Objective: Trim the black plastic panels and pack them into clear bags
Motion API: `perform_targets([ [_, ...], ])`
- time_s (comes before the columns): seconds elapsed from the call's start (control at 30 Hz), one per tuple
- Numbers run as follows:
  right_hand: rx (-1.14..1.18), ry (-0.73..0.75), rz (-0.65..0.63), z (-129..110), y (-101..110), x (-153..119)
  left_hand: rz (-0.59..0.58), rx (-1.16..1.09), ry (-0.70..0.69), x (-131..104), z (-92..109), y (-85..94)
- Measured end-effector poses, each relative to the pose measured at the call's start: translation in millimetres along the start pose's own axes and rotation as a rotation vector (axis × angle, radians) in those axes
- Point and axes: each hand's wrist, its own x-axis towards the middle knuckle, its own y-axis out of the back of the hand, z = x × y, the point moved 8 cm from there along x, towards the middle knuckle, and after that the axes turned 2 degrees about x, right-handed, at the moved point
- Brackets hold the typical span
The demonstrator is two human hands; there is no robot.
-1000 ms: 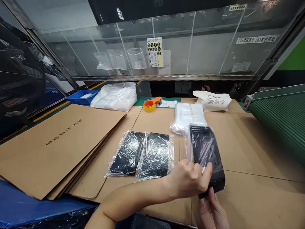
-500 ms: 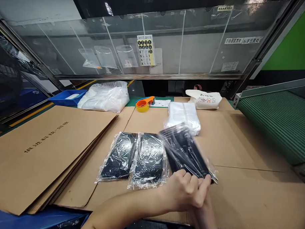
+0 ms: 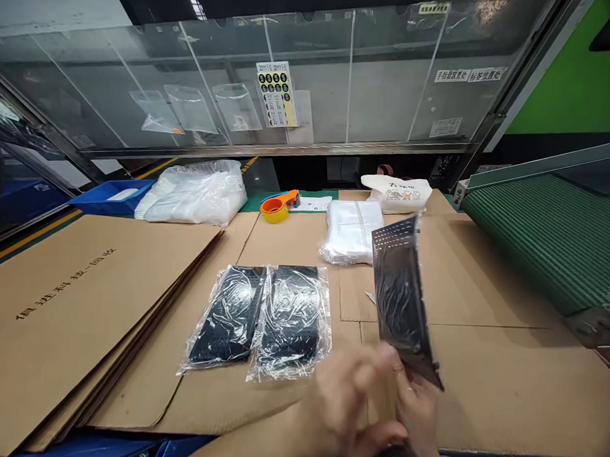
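Observation:
My right hand (image 3: 419,409) grips the lower end of a flat black panel in clear plastic (image 3: 400,292), held up on edge above the cardboard. Slots show near the panel's top. My left hand (image 3: 346,396) is blurred just left of it, its thumb apart from the half-curled fingers; nothing shows in it. Whether its fingertips touch the panel is unclear. Two more black panels in clear bags lie side by side to the left, the left bagged panel (image 3: 229,316) and the right bagged panel (image 3: 290,315).
A stack of clear bags (image 3: 352,230) lies behind the panel, beside a white pouch (image 3: 399,194). Farther left are a tape dispenser (image 3: 277,207), a big plastic bag (image 3: 193,192) and a blue tray (image 3: 108,196). Cardboard sheets (image 3: 82,301) pile at left; a green conveyor (image 3: 550,230) stands right.
The bagged panel has turned from lying tilted to standing on edge, farther right. My left hand has drawn back from its lower end. The camera view has shifted slightly.

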Motion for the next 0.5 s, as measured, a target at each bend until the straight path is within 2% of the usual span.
perform_targets([
  [0.07,-0.278,0.361,0.014,-34,-1,-2,0.056,-0.38,0.348,-4,-27,4.6],
  [0.1,-0.375,0.513,-0.004,-47,-7,-4,0.072,-0.583,0.476,-7,-36,1.4],
  [0.13,-0.46,0.633,-0.05,-56,-15,-7,0.095,-0.755,0.562,-10,-41,-2.3],
  [0.2,-0.598,0.769,-0.117,-65,-31,-9,0.162,-0.951,0.673,-18,-48,-7.9],
  [0.27,-0.671,0.848,-0.158,-67,-45,-11,0.272,-0.997,0.77,-31,-58,-9.4],
  [0.37,-0.698,0.88,-0.233,-63,-62,-15,0.483,-1.035,0.929,-64,-75,-5.2],
  [0.43,-0.647,0.913,-0.297,-66,-72,-23,0.666,-1.004,1.064,-92,-87,8.4],
  [0.5,-0.506,0.98,-0.383,-77,-78,-34,0.804,-0.908,1.172,-118,-94,32.2],
])
